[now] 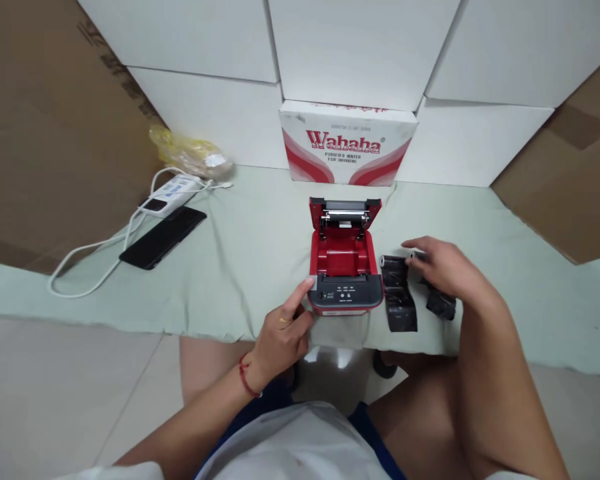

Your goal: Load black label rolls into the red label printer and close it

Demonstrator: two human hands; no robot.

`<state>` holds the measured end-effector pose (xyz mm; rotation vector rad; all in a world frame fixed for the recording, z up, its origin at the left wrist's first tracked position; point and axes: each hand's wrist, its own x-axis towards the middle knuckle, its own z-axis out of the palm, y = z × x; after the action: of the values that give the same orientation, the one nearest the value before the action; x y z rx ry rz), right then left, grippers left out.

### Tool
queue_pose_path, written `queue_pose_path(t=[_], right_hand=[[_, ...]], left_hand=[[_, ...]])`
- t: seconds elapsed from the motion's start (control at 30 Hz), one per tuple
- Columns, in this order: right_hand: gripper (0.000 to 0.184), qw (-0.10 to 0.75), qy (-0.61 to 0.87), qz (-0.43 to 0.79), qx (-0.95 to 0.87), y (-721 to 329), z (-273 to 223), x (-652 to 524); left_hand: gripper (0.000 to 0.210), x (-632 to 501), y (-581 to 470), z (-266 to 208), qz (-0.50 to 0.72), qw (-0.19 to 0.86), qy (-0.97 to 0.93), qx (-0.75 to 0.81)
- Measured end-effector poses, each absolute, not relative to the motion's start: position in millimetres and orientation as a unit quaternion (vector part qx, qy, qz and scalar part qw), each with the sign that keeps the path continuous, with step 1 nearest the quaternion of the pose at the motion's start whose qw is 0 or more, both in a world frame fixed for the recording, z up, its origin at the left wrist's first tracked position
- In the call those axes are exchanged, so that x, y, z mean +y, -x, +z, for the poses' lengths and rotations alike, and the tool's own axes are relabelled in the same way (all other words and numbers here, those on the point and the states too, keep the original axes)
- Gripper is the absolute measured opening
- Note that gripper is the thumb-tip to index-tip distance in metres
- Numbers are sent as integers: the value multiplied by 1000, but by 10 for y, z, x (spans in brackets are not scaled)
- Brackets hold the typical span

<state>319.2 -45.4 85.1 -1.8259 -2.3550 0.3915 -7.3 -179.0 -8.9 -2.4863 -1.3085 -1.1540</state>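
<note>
A red and dark-grey label printer [347,290] stands in front of me with its lid [345,215] raised. Its red inner bay holds no roll. My left hand [285,333] rests its stretched index finger on the printer's front left corner; the other fingers are loosely bent and hold nothing. To the right of the printer lies a roll of black strip [399,300], partly unrolled toward me. My right hand [443,267] has its thumb and fingers around a second roll of black strip [441,305], whose loose end lies below the palm. That hand partly hides this roll.
A Wahaha water box [347,147] leans on the white boxes [350,53] behind. At left lie a black phone [163,237], a white power strip [173,195] with its cable, and a yellow plastic bag [190,155]. Cardboard [570,167] stands on both sides of the green-covered table [260,233].
</note>
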Motion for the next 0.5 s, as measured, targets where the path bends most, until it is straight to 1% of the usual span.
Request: queue_pose_path(t=[0.07,0.17,0.23,0.3,0.5], right_hand=[[37,108,659,101,-738,-3380,899,-476],[33,94,727,47,-678,-3653,917,-467],[34,74,722,40,-687,-3739,855,-434],[36,55,697,57,-713,-3745,758,-397],[39,-16,648,70,-758,-3568,573,-293]], left_hand=[[27,-1787,63,-96,-376,59,819,-430],[29,-1787,58,-99,-377,62,819,-428],[28,-1789,58,-99,-378,61,818,-429],[27,-1791,57,-99,-377,60,817,-431],[23,-1795,46,-92,-375,65,818,-431]])
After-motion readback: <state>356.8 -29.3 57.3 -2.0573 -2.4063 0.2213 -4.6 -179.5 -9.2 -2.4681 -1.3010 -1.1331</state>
